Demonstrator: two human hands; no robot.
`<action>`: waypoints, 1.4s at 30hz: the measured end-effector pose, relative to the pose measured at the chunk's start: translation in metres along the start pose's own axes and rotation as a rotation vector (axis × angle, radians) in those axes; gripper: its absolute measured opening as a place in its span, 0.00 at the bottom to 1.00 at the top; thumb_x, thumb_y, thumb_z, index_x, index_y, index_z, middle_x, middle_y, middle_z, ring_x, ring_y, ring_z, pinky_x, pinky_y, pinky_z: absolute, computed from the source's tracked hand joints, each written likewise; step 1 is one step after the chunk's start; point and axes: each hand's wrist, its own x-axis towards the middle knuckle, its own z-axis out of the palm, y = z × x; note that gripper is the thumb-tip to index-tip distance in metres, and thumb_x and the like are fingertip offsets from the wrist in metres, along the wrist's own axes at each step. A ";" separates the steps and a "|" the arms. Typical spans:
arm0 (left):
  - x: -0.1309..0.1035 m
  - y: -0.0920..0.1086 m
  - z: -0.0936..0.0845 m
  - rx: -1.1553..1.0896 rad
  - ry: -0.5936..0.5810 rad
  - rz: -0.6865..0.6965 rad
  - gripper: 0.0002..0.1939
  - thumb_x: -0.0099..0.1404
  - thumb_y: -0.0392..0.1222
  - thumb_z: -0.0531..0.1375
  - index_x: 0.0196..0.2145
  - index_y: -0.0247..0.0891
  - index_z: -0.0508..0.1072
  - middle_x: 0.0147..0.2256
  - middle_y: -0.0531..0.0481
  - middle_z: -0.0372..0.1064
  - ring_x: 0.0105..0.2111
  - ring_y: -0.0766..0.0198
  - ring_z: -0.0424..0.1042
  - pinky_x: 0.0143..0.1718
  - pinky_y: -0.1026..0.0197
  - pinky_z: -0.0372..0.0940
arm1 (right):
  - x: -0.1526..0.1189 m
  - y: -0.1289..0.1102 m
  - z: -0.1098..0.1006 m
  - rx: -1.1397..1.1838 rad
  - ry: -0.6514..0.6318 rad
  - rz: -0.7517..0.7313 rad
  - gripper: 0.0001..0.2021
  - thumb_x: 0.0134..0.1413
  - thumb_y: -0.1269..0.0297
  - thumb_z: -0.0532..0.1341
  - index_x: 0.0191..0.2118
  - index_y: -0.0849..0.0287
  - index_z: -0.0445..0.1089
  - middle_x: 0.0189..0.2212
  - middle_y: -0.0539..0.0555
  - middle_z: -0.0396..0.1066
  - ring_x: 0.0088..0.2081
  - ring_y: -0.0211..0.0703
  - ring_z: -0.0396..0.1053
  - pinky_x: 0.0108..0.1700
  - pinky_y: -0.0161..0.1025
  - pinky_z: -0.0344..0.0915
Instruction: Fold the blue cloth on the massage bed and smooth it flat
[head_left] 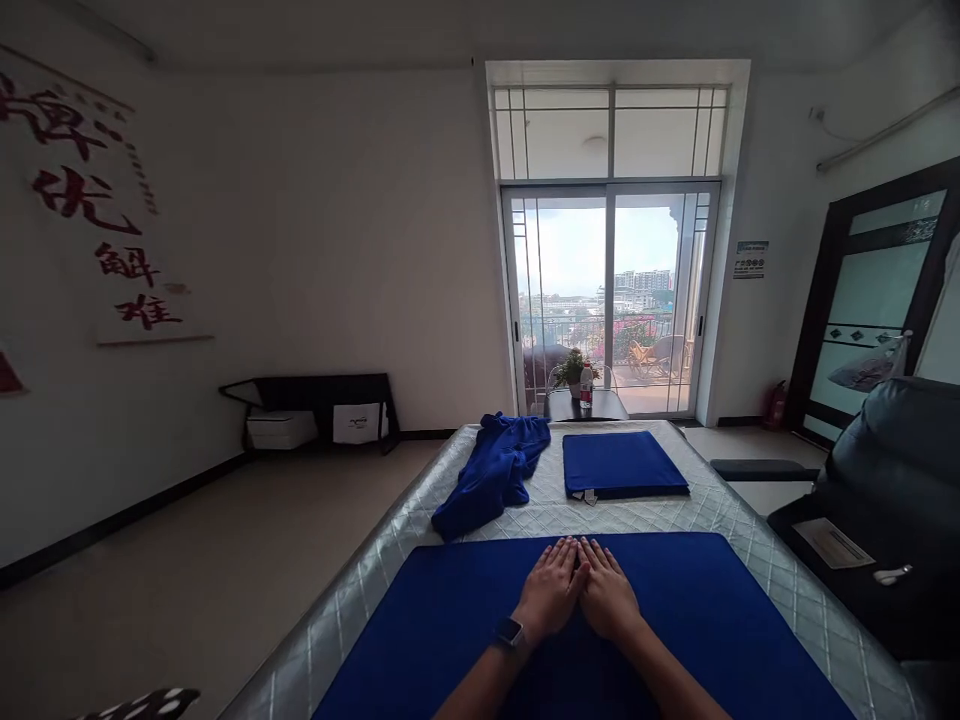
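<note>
A blue cloth (pixel 690 620) lies spread flat on the near part of a quilted silver-white mattress (pixel 405 525). Both my left hand (pixel 551 588) and my right hand (pixel 606 592) rest flat on it near its far edge, side by side with their fingertips almost meeting. The fingers are stretched out, and neither hand holds anything. A watch sits on my left wrist. Beyond the spread cloth, a neatly folded blue cloth (pixel 626 462) with a small white tag lies to the right. Left of it is a crumpled blue cloth (pixel 495 470).
A small table (pixel 615 408) with a bottle (pixel 586 388) and a potted plant (pixel 571 370) stands past the mattress, before a sliding glass door. At right is a black chair (pixel 900 500). A low black rack (pixel 322 395) with white boxes stands along the left wall.
</note>
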 end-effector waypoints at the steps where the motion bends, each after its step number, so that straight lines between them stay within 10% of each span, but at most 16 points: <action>1: -0.001 -0.004 0.001 0.010 0.001 0.001 0.35 0.75 0.58 0.33 0.68 0.33 0.54 0.68 0.40 0.51 0.69 0.55 0.46 0.68 0.45 0.47 | 0.001 0.000 0.000 0.011 0.005 0.011 0.30 0.65 0.61 0.40 0.70 0.64 0.47 0.70 0.56 0.44 0.71 0.46 0.39 0.70 0.48 0.37; 8: -0.025 -0.067 -0.012 0.094 0.020 -0.118 0.34 0.75 0.59 0.37 0.68 0.38 0.55 0.68 0.42 0.52 0.69 0.54 0.47 0.67 0.44 0.47 | -0.003 0.023 -0.007 0.023 0.010 0.081 0.34 0.65 0.50 0.39 0.70 0.64 0.48 0.70 0.55 0.45 0.70 0.44 0.39 0.70 0.47 0.36; 20: -0.099 -0.200 -0.064 0.149 0.006 -0.422 0.31 0.75 0.56 0.39 0.68 0.39 0.53 0.68 0.49 0.50 0.68 0.60 0.47 0.67 0.52 0.44 | -0.055 0.219 -0.042 -0.209 0.117 0.377 0.33 0.62 0.54 0.36 0.66 0.62 0.58 0.69 0.57 0.50 0.70 0.47 0.41 0.69 0.50 0.39; 42: -0.098 -0.222 -0.054 0.210 0.113 -0.451 0.30 0.74 0.52 0.42 0.65 0.33 0.60 0.66 0.41 0.56 0.67 0.57 0.53 0.65 0.52 0.50 | -0.051 0.224 -0.035 -0.270 0.102 0.492 0.35 0.62 0.54 0.37 0.70 0.66 0.47 0.71 0.55 0.43 0.71 0.45 0.38 0.69 0.48 0.39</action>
